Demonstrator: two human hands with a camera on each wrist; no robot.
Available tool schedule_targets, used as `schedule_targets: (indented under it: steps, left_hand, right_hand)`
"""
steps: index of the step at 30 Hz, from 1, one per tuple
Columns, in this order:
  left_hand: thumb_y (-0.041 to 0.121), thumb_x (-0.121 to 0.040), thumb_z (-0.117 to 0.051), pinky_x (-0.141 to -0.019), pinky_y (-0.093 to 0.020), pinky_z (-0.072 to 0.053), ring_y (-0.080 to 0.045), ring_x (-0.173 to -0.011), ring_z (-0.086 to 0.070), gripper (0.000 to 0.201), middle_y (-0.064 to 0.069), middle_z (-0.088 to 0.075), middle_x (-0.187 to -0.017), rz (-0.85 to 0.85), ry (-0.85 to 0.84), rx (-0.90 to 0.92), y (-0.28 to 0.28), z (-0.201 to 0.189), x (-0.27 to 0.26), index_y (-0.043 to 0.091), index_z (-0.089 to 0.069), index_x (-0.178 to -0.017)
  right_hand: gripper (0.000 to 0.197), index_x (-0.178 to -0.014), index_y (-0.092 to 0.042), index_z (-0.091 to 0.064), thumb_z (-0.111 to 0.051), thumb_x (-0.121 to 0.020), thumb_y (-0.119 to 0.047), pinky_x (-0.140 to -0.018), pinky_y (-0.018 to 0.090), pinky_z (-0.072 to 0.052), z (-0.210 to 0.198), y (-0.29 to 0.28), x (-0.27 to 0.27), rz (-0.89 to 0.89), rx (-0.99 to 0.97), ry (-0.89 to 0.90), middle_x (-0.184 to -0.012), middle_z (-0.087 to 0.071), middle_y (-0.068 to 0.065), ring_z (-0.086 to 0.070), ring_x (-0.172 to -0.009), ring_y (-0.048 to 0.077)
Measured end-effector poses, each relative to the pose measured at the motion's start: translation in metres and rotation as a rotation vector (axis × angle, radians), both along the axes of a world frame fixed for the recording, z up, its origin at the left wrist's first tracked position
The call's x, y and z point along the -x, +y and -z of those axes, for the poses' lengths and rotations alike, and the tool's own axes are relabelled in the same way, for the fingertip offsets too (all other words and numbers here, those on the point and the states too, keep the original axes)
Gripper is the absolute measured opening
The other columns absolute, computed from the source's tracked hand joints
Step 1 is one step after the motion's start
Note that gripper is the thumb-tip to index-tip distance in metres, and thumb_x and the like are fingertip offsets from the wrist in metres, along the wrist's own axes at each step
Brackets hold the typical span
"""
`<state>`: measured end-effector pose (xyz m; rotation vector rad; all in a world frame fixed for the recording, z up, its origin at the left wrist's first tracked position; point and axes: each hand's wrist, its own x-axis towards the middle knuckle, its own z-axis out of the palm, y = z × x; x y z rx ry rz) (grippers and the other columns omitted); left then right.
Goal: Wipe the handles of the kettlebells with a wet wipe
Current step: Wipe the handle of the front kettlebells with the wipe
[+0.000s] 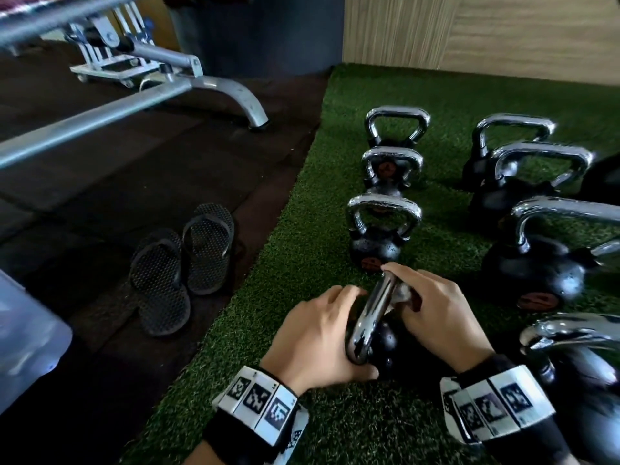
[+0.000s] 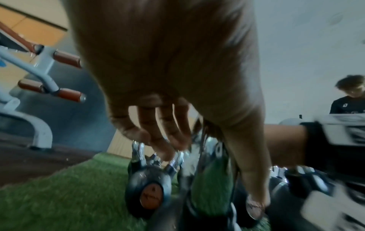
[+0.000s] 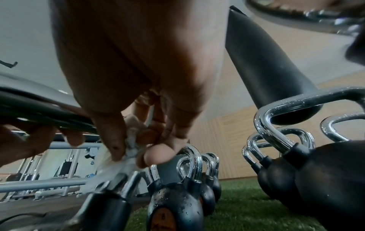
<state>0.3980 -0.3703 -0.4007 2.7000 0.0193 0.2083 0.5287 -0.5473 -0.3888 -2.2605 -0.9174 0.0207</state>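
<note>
Kettlebell [image 1: 385, 340], body mostly hidden beneath both palms: left hand [image 1: 315, 333] fingers curl round its handle [image 1: 372, 317], right hand [image 1: 432, 317] fingertips pinch a crumpled cloth [image 3: 130, 146] against it; neighbouring orange label [image 1: 371, 263] beyond fingertips illegible.

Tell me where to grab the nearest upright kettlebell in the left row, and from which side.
Take the kettlebell by the top bar of its chrome handle, hand coming down from above, fingers hooking through the loop from the near side. It stands upright on the turf, the loop opens toward you, and another kettlebell crowds it from behind; the round body offers no hold.
</note>
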Motion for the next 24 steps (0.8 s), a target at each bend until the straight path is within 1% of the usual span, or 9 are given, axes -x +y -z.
schedule_targets:
  steps: [2,4,7,9,13,16,18,21,24]
  left_hand:
    - [0.071,-0.056,-0.083,-0.064,-0.02,-0.052,0.002,-0.079,-0.06,0.067,0.019,-0.061,-0.096,-0.004,0.059,-0.001,0.011,-0.01,-0.002,0.037,-0.054,-0.106]
    - [0.063,-0.055,-0.087,-0.057,-0.021,-0.044,0.005,-0.07,-0.056,0.051,0.02,-0.059,-0.081,-0.045,0.087,-0.027,0.028,-0.017,-0.005,0.033,-0.057,-0.085]
    - [0.054,-0.058,-0.087,-0.063,-0.029,-0.049,-0.005,-0.074,-0.063,0.045,0.017,-0.063,-0.083,-0.109,0.065,-0.089,0.051,-0.026,-0.016,0.032,-0.063,-0.089]
    - [0.046,-0.06,-0.092,-0.071,-0.031,-0.054,-0.007,-0.082,-0.066,0.044,0.017,-0.068,-0.089,-0.106,0.095,-0.081,0.062,-0.033,-0.027,0.034,-0.069,-0.096]
    - [0.036,-0.055,-0.099,-0.072,-0.03,-0.055,0.001,-0.076,-0.064,0.044,0.017,-0.069,-0.081,-0.047,0.137,0.0,0.075,-0.033,-0.032,0.032,-0.076,-0.092]
    - [0.036,-0.058,-0.099,-0.075,-0.023,-0.051,0.003,-0.079,-0.063,0.047,0.019,-0.067,-0.082,-0.073,0.078,0.053,0.077,-0.023,-0.019,0.034,-0.078,-0.1]
    - [0.037,-0.06,-0.098,-0.074,-0.023,-0.05,0.002,-0.08,-0.062,0.05,0.017,-0.066,-0.084,-0.085,0.046,0.072,0.074,-0.018,-0.012,0.035,-0.077,-0.105]
    - [0.039,-0.062,-0.096,-0.07,-0.024,-0.045,0.002,-0.08,-0.06,0.047,0.017,-0.064,-0.085,-0.088,0.04,0.06,0.071,-0.017,-0.012,0.034,-0.074,-0.103]
    - [0.033,-0.065,-0.094,-0.082,-0.033,-0.053,-0.002,-0.09,-0.062,0.049,0.017,-0.064,-0.096,-0.05,0.163,0.073,0.076,-0.021,-0.013,0.036,-0.069,-0.106]
  right_hand:
    - [0.063,-0.135,-0.028,-0.062,-0.068,-0.078,-0.003,-0.086,0.022,-0.049,0.002,-0.004,0.004,0.036,0.013,-0.043,-0.106,-0.07,-0.005,-0.066,-0.098,0.012]
    - [0.058,-0.133,-0.021,-0.065,-0.073,-0.078,-0.006,-0.085,0.02,-0.049,0.003,-0.012,0.011,0.075,0.014,-0.089,-0.106,-0.072,-0.002,-0.068,-0.097,0.015]
    - [0.055,-0.129,-0.012,-0.068,-0.079,-0.075,-0.006,-0.08,0.026,-0.055,0.005,-0.022,0.032,0.109,0.008,-0.112,-0.101,-0.073,0.001,-0.072,-0.089,0.019]
    - [0.054,-0.126,-0.015,-0.068,-0.081,-0.074,-0.011,-0.074,0.027,-0.057,0.006,-0.022,0.056,0.139,0.032,-0.113,-0.097,-0.073,-0.003,-0.071,-0.082,0.015]
    - [0.053,-0.123,-0.016,-0.068,-0.083,-0.072,-0.01,-0.055,0.017,-0.052,0.011,-0.014,0.09,0.129,-0.007,-0.111,-0.086,-0.066,-0.011,-0.065,-0.065,0.006]
    - [0.055,-0.121,-0.018,-0.068,-0.081,-0.07,-0.004,-0.053,0.01,-0.045,0.009,-0.015,0.088,0.158,-0.015,-0.084,-0.088,-0.062,-0.013,-0.062,-0.063,0.004]
    - [0.052,-0.121,-0.023,-0.066,-0.079,-0.073,-0.005,-0.052,0.004,-0.036,0.007,-0.016,0.084,0.172,0.029,-0.074,-0.087,-0.058,-0.015,-0.059,-0.062,0.004]
    - [0.046,-0.119,-0.03,-0.064,-0.075,-0.078,-0.011,-0.057,0.007,-0.036,0.004,-0.017,0.079,0.179,0.069,-0.052,-0.085,-0.054,-0.017,-0.058,-0.065,0.004]
    - [0.036,-0.106,-0.038,-0.064,-0.072,-0.081,-0.014,-0.06,0.014,-0.045,-0.005,-0.021,0.073,0.11,0.067,0.023,-0.083,-0.057,-0.016,-0.06,-0.072,0.004]
